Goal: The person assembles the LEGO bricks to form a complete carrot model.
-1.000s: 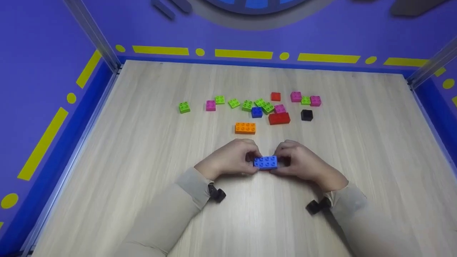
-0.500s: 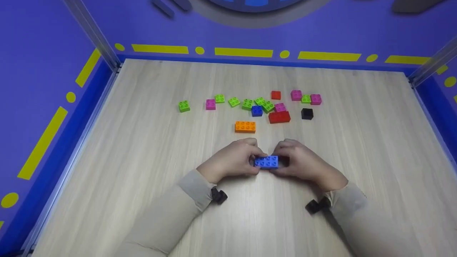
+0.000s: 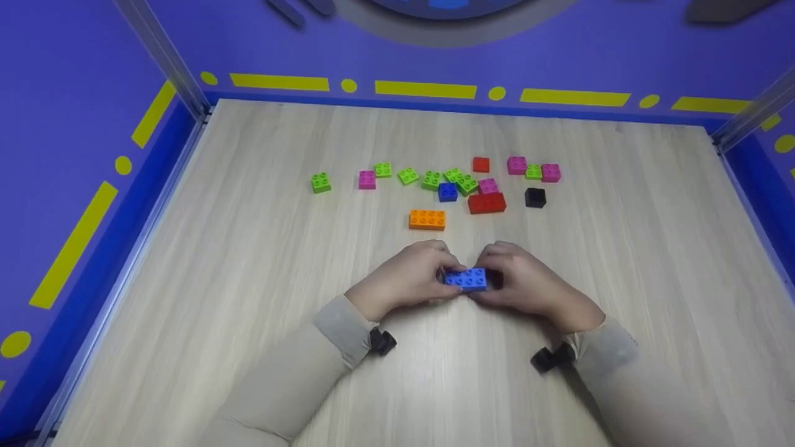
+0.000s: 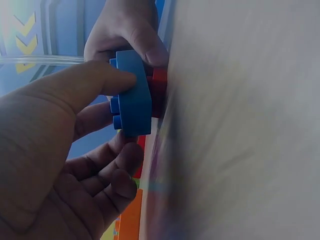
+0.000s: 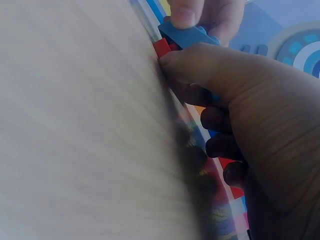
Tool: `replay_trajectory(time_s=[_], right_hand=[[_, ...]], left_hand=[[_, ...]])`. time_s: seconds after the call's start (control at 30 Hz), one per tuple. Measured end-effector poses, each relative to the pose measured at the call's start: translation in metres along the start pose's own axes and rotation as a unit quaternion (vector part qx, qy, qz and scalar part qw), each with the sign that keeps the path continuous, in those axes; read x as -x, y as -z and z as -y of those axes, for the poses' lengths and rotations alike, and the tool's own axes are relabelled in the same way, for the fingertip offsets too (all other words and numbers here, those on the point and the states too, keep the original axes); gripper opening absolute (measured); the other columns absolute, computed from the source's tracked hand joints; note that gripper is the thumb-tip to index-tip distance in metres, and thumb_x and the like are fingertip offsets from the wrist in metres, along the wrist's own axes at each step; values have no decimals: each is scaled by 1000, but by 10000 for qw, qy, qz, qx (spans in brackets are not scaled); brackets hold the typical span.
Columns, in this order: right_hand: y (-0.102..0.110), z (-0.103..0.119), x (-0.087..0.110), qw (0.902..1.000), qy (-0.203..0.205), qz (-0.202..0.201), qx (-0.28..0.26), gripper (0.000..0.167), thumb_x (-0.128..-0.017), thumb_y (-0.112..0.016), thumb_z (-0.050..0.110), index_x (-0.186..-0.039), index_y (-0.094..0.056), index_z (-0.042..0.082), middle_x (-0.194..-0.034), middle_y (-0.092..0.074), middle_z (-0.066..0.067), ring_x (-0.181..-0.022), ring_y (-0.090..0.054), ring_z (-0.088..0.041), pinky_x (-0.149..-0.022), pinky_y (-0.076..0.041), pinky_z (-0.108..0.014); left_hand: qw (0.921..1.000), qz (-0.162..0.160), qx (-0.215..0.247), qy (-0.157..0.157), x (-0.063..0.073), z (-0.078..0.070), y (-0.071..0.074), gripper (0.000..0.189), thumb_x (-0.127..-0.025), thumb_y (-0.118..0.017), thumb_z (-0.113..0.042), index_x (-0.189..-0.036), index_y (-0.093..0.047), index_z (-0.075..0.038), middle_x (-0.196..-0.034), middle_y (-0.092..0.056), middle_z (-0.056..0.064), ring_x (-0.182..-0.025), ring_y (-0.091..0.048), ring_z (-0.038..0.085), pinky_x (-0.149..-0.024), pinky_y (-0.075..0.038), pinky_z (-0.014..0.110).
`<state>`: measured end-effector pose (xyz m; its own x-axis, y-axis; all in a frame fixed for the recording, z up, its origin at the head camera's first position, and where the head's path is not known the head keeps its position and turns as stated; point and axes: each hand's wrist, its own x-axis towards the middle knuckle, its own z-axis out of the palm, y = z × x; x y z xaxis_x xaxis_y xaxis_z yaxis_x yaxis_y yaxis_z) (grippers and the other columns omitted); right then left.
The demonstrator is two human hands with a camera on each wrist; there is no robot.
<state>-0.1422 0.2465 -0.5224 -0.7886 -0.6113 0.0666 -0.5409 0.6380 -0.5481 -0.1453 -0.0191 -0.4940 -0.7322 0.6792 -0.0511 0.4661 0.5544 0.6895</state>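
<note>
My left hand [image 3: 410,273] pinches a blue eight-stud building brick [image 3: 469,280] between thumb and fingers, studs upward. Under it, close to the tabletop, is a red brick [image 4: 159,91], seen in both wrist views and hidden beneath the blue one in the head view. My right hand [image 3: 525,282] grips that red brick, its thumb [image 5: 182,65] on the brick's near side. From the left wrist view, the blue brick [image 4: 135,100] sits over the red one, with a narrow gap showing between them. Both hands stay low, facing each other.
An orange brick [image 3: 427,220] lies just beyond the hands. Behind it spread a red long brick [image 3: 487,203], a small blue brick [image 3: 448,192], a black brick [image 3: 535,197] and several green and pink ones. Purple-blue panels wall the table's back and sides.
My left hand has shifted slightly right with the blue brick, its fingertips now further along the brick. The red edge seen below it earlier is now covered. My right hand has stayed nearly still.
</note>
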Motion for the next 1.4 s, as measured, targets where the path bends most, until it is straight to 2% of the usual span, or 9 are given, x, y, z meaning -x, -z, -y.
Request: replay_trajectory(time_s=[0.13, 0.3, 0.6, 0.87, 1.13, 1.3, 1.4], right_hand=[[1, 3, -2, 9999, -55, -34, 91, 28, -87, -99, 29, -104, -82, 15, -100, -76, 6, -98, -62, -13, -93, -58, -38], [1, 4, -3, 9997, -123, -66, 182, 30, -86, -100, 31, -102, -82, 15, -97, -76, 5, -95, -61, -15, -92, -57, -40], [0, 0, -2, 9998, -50, -147, 136, 31, -85, -102, 32, -101, -81, 15, -94, -72, 6, -93, -59, -13, -89, -54, -38], [1, 1, -2, 10000, 25, -73, 52, 30, -83, -100, 28, -102, -81, 16, -96, -74, 6, -96, -60, -14, -93, -54, -39], [1, 0, -2, 9999, 8, -34, -163, 32, -86, -100, 31, -108, -82, 16, -103, -74, 6, -100, -61, -13, -95, -56, -37], [1, 1, 1, 9996, 26, -89, -264, 30, -87, -101, 31, -105, -82, 18, -101, -74, 8, -98, -60, -12, -92, -54, -35], [0, 2, 0, 9996, -19, -155, -254, 28, -87, -101, 31, -104, -82, 18, -99, -75, 8, -97, -60, -13, -93, -53, -37]], left_hand=[[9999, -6, -18, 98, -1, -2, -1, 32, -104, -84, -29, -130, -84, -11, -114, -81, 4, -99, -62, 16, -95, -52, 31], [9999, 11, -33, 151, -2, -5, -2, 31, -105, -83, -29, -130, -84, -11, -113, -78, 3, -98, -61, 16, -93, -51, 29], [9992, 69, -383, 122, -2, -11, -2, 27, -106, -81, -28, -128, -83, -12, -109, -71, 3, -95, -57, 15, -87, -47, 27], [9969, 35, -781, -135, -3, -17, -6, 20, -106, -80, -27, -120, -82, -13, -99, -61, 2, -88, -53, 15, -80, -40, 26], [9984, 40, -559, -77, -3, -15, -7, 21, -106, -80, -26, -121, -83, -12, -100, -61, 2, -89, -53, 15, -80, -40, 26], [9989, 74, -470, -35, -4, -13, -8, 24, -105, -82, -26, -124, -83, -12, -102, -63, 3, -91, -54, 14, -81, -41, 25], [9987, 60, -504, 17, -4, -12, -8, 29, -105, -82, -26, -130, -83, -12, -107, -67, 4, -94, -57, 15, -85, -46, 27]])
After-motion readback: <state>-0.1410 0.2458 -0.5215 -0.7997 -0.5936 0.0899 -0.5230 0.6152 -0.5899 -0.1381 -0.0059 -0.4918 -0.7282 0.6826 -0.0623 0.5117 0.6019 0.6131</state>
